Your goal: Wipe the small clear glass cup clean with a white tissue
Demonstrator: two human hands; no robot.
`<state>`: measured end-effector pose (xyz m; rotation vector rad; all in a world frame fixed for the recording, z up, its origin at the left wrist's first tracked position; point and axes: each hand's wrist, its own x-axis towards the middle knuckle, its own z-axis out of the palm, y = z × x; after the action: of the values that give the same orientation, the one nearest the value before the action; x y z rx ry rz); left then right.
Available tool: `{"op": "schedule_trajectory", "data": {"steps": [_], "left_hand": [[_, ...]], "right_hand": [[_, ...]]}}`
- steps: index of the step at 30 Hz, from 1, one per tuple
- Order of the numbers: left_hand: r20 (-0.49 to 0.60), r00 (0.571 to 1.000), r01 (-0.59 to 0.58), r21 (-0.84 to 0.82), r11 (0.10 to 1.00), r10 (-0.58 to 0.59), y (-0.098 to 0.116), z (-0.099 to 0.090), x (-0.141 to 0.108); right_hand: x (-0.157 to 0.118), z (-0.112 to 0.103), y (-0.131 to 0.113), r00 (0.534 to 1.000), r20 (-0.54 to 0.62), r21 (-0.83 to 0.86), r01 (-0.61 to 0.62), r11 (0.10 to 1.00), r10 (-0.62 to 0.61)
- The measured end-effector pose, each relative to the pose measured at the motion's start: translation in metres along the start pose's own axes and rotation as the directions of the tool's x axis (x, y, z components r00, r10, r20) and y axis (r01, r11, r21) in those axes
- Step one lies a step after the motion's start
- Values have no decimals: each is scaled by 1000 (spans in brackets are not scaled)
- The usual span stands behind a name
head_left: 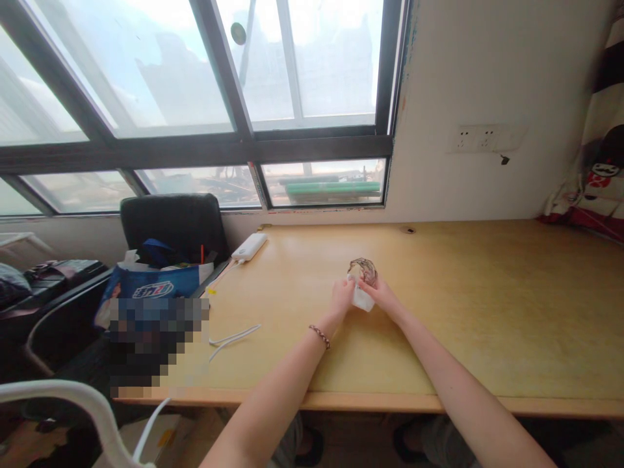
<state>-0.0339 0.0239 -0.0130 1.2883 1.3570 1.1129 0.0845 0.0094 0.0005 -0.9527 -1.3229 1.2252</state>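
on my feed i see the left hand [342, 294] and right hand [384, 296] gripping a small white piece [363, 301] beside a rounded brown-streaked bundle [368, 270], over the long yellow-tan table [487, 312].

Two hands were counted: one left hand [344, 294], one right hand [384, 297]. Between them, one white piece [363, 301] and one dark looped bundle [366, 269] were seen. One bracelet [320, 337] was noted. One table [487, 312] was logged, with one grommet [407, 230] and one white box-shaped device [250, 247]. One black chair [170, 218] and one blue bag [151, 286] were tallied. Two wall sockets [465, 138], one round window sticker [238, 33] and one thick white tube [63, 389] were marked. Two shoes [312, 448] were spotted below. White cables could not be counted reliably.
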Motion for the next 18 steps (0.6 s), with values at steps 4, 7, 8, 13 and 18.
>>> {"op": "schedule_trajectory", "data": {"steps": [4, 7, 8, 13, 18], "left_hand": [[28, 998, -53, 82, 995, 51, 2, -1, -2], [34, 988, -152, 218, 964, 149, 7, -5, -4], [23, 980, -195, 274, 942, 196, 9, -7, -5], [76, 926, -362, 454, 814, 369, 14, -12, -9], [180, 917, -399, 439, 805, 356, 17, -11, -13]], "right_hand": [[-2, 1, 0, 1000, -3, 35, 31, 999, -31], [-3, -1, -4, 999, -22, 41, 43, 998, -42], [-4, -2, -5, 998, -45, 33, 52, 998, -51], [-10, -3, -4, 979, -200, -142, 9, 990, -38], [-11, -9, -10, 975, -219, -210, -66, 976, 19]]}}
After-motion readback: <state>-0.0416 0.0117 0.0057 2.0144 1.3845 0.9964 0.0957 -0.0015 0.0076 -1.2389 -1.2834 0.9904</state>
